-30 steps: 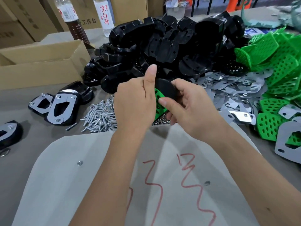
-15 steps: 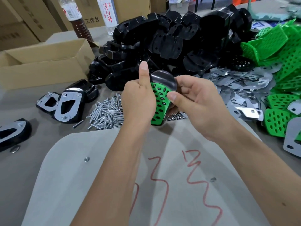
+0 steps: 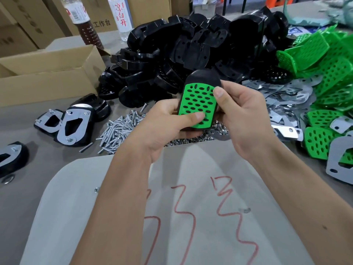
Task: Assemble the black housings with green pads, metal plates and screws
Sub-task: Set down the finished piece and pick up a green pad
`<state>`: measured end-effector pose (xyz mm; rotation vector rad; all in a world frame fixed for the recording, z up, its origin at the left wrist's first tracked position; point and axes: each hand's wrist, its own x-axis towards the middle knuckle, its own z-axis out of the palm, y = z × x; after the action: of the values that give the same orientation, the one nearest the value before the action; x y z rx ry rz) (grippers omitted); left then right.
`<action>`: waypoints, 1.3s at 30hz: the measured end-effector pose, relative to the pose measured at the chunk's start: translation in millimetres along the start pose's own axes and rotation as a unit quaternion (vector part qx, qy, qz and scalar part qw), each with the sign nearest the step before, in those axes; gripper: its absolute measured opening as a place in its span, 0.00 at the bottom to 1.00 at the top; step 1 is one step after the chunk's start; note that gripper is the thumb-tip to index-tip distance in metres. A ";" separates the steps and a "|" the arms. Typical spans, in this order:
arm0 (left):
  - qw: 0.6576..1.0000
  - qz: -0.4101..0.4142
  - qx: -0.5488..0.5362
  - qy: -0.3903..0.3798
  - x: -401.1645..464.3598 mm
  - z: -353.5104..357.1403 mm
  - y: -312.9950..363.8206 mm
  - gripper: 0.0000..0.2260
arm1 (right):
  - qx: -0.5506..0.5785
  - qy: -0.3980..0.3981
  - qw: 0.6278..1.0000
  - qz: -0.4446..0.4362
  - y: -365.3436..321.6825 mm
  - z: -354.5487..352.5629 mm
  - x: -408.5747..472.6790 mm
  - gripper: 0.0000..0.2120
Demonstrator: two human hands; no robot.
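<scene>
The left hand (image 3: 168, 123) cradles a black housing (image 3: 205, 77) from below, fingers curled under it and thumb laid across the lower edge of the green pad (image 3: 197, 105) that sits in its face; the right hand (image 3: 246, 113) grips the housing's right side, thumb tip pressing the pad's upper right corner. The piece is held up in the air, over the heap of screws (image 3: 116, 131) and in front of the pile of loose housings (image 3: 191, 54). Judging by the thumbs, this is the seating step: press round every edge so the pad lies flush, with no corner lifting, before turning it over for a metal plate (image 3: 286, 131) and screws. Finished pieces (image 3: 74, 125) lie plate-up to the left, spare green pads (image 3: 322, 138) to the right. Writing now: a clear bottle (image 3: 122, 18) at the back carries red characters 凉白开, the carton (image 3: 101, 16) behind it shows 工作台, and red scrawls mark the pale board (image 3: 114, 217) below, not legible as words. The darker bottle's (image 3: 84, 22) label is too blurred to read.
</scene>
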<state>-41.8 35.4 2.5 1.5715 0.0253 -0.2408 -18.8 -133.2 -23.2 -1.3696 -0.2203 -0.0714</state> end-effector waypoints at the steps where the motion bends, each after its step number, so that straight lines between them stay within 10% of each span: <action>1: 1.000 0.005 -0.018 0.004 -0.6 0.7 -0.5 0.12 | -0.007 0.003 1.000 0.001 -0.2 -0.3 0.4 0.11; 23: 0.986 0.071 -0.137 -0.055 3.8 5.7 -8.5 0.13 | 0.105 -0.070 0.991 0.047 -7.7 -27.6 11.3 0.15; 39: 0.991 0.072 -0.089 0.069 9.4 13.8 -11.2 0.05 | -0.005 0.009 1.000 -0.014 -4.6 -19.8 10.4 0.17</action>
<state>-36.3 20.6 -10.1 1.4017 0.0400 -0.0155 -7.1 -152.6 -20.3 -1.3753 -0.2242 -0.1082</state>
